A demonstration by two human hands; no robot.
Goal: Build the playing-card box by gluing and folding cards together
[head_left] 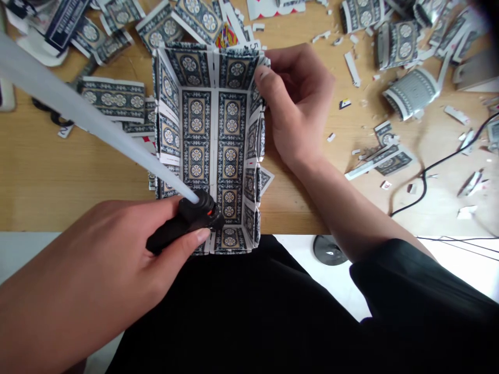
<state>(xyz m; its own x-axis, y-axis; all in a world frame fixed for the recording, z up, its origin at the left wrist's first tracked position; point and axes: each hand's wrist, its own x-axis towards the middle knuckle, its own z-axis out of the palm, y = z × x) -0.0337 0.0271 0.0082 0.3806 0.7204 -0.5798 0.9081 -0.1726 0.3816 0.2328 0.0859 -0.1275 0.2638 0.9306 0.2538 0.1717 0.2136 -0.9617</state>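
Note:
My left hand [128, 254] is closed around a black hot glue gun [195, 210], its nozzle end low over the near part of an open box. A long whitish glue stick [117, 137] sticks out of the gun toward the upper left. The box [232, 117] is built from patterned playing cards and sits at the table's front edge, its open side facing me. At its far right corner my right hand [300, 109] pinches the wall, thumb over the rim and fingers outside. The gun hides part of the box's near left corner.
Playing cards [113, 98] and cut pieces lie left and behind the box. Folded card pieces [413, 93] and paper scraps litter the right side. Scissors [58, 119] lie partly under cards at left. A black cable [424, 176] crosses the table [78, 192] at right.

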